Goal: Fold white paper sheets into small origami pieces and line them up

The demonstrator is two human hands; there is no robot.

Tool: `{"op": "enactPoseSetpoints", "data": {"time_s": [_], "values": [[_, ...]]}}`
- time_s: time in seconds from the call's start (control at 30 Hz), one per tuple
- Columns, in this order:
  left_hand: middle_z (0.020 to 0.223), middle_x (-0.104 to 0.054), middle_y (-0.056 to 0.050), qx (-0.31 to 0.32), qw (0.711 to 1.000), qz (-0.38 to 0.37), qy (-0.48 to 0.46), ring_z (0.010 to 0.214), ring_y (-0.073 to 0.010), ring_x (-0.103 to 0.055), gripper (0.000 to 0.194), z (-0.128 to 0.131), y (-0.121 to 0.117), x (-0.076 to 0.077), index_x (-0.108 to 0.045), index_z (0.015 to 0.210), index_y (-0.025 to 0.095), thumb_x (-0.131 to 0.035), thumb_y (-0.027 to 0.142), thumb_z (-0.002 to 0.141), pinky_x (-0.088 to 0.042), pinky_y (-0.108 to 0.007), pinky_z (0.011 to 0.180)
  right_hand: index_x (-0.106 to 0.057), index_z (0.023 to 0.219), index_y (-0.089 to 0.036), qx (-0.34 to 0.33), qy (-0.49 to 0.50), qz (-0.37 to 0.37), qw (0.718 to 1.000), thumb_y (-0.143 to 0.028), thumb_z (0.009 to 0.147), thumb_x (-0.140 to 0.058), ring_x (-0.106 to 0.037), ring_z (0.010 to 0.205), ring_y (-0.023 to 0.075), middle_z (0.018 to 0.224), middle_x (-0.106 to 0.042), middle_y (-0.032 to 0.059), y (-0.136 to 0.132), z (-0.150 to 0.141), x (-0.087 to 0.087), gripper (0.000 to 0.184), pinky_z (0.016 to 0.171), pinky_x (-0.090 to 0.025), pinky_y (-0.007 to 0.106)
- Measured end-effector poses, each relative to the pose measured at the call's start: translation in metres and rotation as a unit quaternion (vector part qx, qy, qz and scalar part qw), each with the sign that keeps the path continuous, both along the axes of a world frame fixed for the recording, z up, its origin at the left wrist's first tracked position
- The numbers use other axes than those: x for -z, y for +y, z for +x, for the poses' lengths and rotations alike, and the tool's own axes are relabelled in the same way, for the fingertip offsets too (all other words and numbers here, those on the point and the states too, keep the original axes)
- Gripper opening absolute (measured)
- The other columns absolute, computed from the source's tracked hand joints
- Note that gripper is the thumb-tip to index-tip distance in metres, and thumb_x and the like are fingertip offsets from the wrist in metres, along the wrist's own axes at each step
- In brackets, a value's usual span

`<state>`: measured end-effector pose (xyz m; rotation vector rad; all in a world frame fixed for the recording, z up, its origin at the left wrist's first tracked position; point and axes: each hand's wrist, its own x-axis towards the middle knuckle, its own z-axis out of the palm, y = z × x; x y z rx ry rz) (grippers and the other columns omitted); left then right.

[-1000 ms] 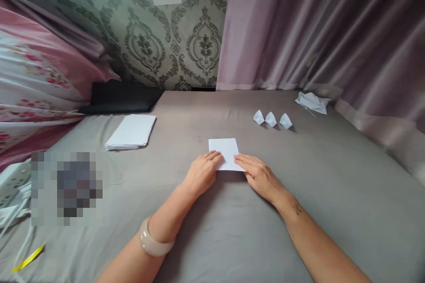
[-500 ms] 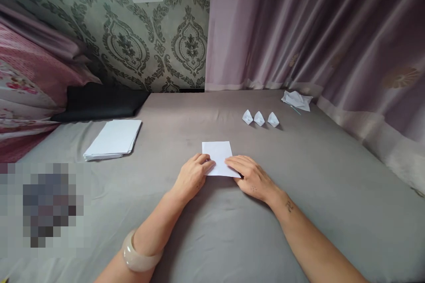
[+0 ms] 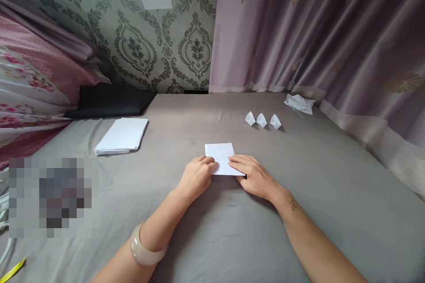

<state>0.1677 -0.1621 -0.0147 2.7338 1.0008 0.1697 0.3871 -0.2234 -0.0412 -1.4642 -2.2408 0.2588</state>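
A small white folded sheet of paper (image 3: pixel 222 154) lies in front of me on the grey cloth, its near edge towards me. My left hand (image 3: pixel 199 172) is closed on its left side, fingers bent over the top. On the right side, my right hand (image 3: pixel 254 174) grips the paper with fingers laid across it and the thumb low at the near edge. The thumbs are mostly hidden. Beyond the hands to the right stand three small folded paper shapes (image 3: pixel 262 120) in a row.
A stack of white paper (image 3: pixel 122 136) lies to the left, with a black folded item (image 3: pixel 113 101) behind it. Crumpled white paper (image 3: pixel 299 104) rests at the far right by the curtain (image 3: pixel 265 31). A yellow strip (image 3: pixel 13 270) and white cables are at the near left; a blurred patch hides something there.
The view has swung right and partly back. Both hands stay on the paper, with only slight shifts of the fingers; the left fingers look more bent than a second ago.
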Motion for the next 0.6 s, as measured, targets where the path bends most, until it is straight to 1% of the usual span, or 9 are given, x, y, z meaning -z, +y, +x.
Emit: {"op": "enactPoseSetpoints", "data": {"time_s": [0.1, 0.2, 0.27, 0.37, 0.47, 0.53, 0.6], "values": [[0.1, -0.067, -0.006, -0.003, 1.0, -0.018, -0.001, 0.095, -0.0213, -0.06, 0.042, 0.0, -0.004, -0.006, -0.066, 0.103, 0.023, -0.044, 0.001, 0.074, -0.049, -0.03, 0.082, -0.067, 0.115, -0.023, -0.014, 0.013, -0.009, 1.0, -0.005, 0.078, -0.051, -0.056, 0.119, 0.0214, 0.125, -0.064, 0.0051, -0.002, 0.002, -0.008, 0.044, 0.106, -0.04, 0.045], [0.098, -0.068, -0.005, -0.009, 0.999, -0.045, -0.006, 0.092, -0.0213, -0.062, 0.042, -0.002, -0.007, -0.012, -0.067, 0.101, 0.023, -0.043, 0.002, 0.074, -0.048, -0.03, 0.077, -0.07, 0.108, -0.027, -0.024, 0.034, -0.032, 0.999, -0.006, 0.08, -0.052, -0.061, 0.111, 0.0187, 0.117, -0.069, 0.0013, -0.005, 0.002, -0.018, 0.039, 0.108, -0.038, 0.044], [0.099, -0.068, -0.004, -0.017, 0.998, -0.065, -0.021, 0.091, -0.0211, -0.062, 0.041, -0.003, -0.008, -0.012, -0.067, 0.1, 0.023, -0.043, 0.003, 0.075, -0.048, -0.029, 0.073, -0.07, 0.103, -0.028, -0.026, 0.044, -0.054, 0.997, -0.007, 0.083, -0.052, -0.063, 0.105, 0.0172, 0.11, -0.071, -0.0007, -0.007, 0.001, -0.023, 0.035, 0.105, -0.04, 0.042], [0.098, -0.066, -0.005, -0.045, 0.993, -0.09, -0.067, 0.091, -0.0205, -0.06, 0.031, -0.004, -0.007, -0.003, -0.068, 0.095, 0.022, -0.044, 0.008, 0.082, -0.047, -0.028, 0.072, -0.072, 0.094, -0.028, -0.001, 0.055, -0.07, 0.996, -0.012, 0.086, -0.052, -0.062, 0.103, 0.0182, 0.109, -0.069, 0.0004, -0.006, -0.002, -0.024, 0.026, 0.096, -0.047, 0.039], [0.097, -0.063, -0.007, -0.101, 0.985, -0.089, -0.104, 0.09, -0.0214, -0.056, 0.022, -0.001, -0.005, 0.009, -0.068, 0.084, 0.02, -0.047, 0.018, 0.087, -0.046, -0.032, 0.078, -0.071, 0.088, -0.025, 0.056, 0.077, -0.064, 0.993, -0.018, 0.088, -0.052, -0.061, 0.103, 0.0195, 0.117, -0.065, 0.0032, -0.003, -0.005, -0.017, 0.021, 0.089, -0.05, 0.036], [0.096, -0.061, -0.008, -0.151, 0.979, -0.081, -0.106, 0.089, -0.0226, -0.053, 0.022, 0.001, -0.003, 0.016, -0.067, 0.076, 0.018, -0.05, 0.024, 0.088, -0.045, -0.036, 0.08, -0.071, 0.091, -0.024, 0.093, 0.098, -0.06, 0.989, -0.021, 0.089, -0.051, -0.06, 0.105, 0.0194, 0.118, -0.063, 0.0048, -0.001, -0.006, -0.012, 0.02, 0.089, -0.05, 0.034], [0.095, -0.06, -0.009, -0.194, 0.972, -0.082, -0.101, 0.089, -0.0236, -0.05, 0.025, 0.004, -0.002, 0.019, -0.064, 0.069, 0.017, -0.052, 0.028, 0.088, -0.044, -0.038, 0.08, -0.071, 0.088, -0.022, 0.122, 0.113, -0.061, 0.984, -0.024, 0.09, -0.051, -0.059, 0.107, 0.0197, 0.118, -0.062, 0.0062, 0.002, -0.008, -0.008, 0.02, 0.09, -0.049, 0.032]]}}
